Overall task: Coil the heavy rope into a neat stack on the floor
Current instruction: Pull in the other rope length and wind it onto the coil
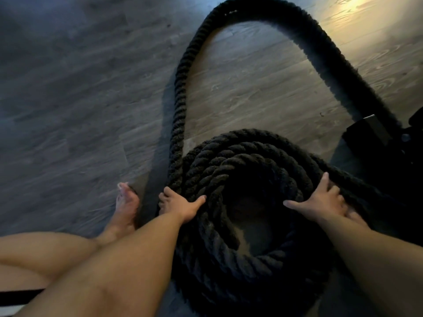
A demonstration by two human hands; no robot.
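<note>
Home gym: battle rope (240, 161), wood-plank floor (80, 88)

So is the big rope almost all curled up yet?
Partly. Several rings already sit stacked in the coil. The left hand and right hand rest on its top, seemingly tidying it. A long loop of rope lies out on the floor, uncoiled.

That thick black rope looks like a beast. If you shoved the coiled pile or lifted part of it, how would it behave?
The rope is probably heavy: it is very thick, and both the left hand and right hand press on it. It likely bends stiffly, since the loose loop sweeps a wide arc. Its coarse twist looks grippy, so a pushed pile would more likely drag than slide.
</note>
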